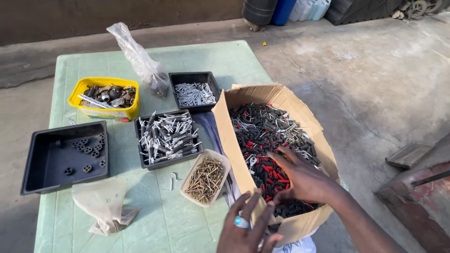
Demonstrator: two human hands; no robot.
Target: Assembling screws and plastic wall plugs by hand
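Observation:
A cardboard box (pixel 227 126) full of small black and red plastic parts mixed with metal pins sits at the right of a pale green table (pixel 140 220). My right hand (pixel 300 175) reaches into the box, fingers spread on the parts. My left hand (pixel 246 227), with a ring on one finger, rests at the box's near edge with fingers bent; whether it holds anything is unclear.
On the table stand a black tray with metal pins (pixel 168 137), a smaller black tray of pins (pixel 193 91), a beige tray of brass screws (pixel 206 178), a black tray with several round black parts (pixel 65 157), a yellow tub of metal pieces (pixel 105 96), a clear bag (pixel 140 58), and a crumpled bag (pixel 105 204).

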